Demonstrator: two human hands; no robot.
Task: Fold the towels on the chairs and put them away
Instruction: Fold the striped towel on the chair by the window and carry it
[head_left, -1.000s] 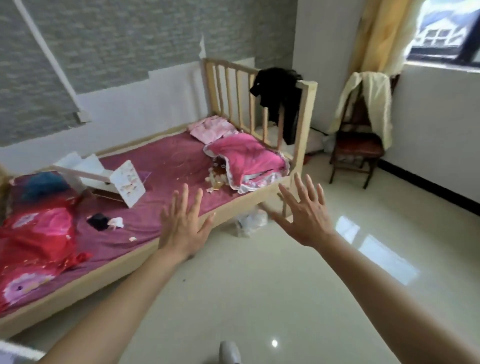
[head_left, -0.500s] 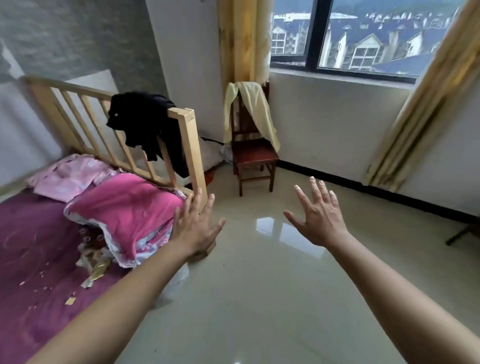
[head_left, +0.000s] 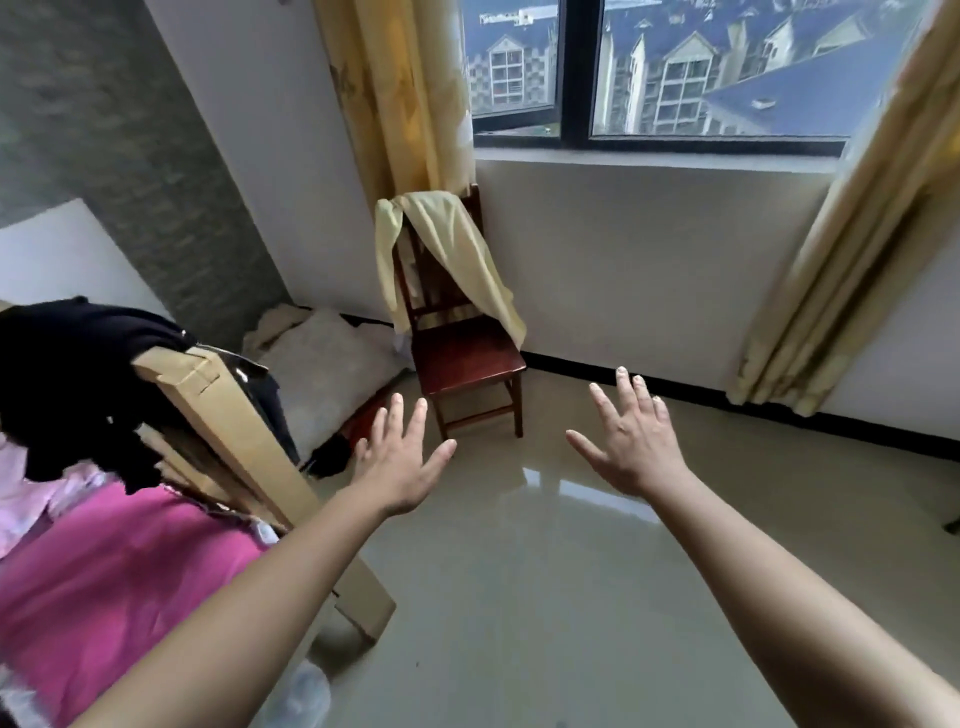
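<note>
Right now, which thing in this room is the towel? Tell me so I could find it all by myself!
Find the big window and go down to its left corner, where a dark red wooden chair stands by the wall. The towel hangs over that chair's back. It is pale yellow and plain, lighter than the golden curtain behind it, and nothing like the black clothes on the bed rail.

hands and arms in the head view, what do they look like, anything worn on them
Both arms are bare as far up as the frame shows: no sleeves, watch, bracelet or gloves in view. The left hand and right hand show no rings that I can make out. Fingernails look short and unpainted, though they are small in the picture.
</note>
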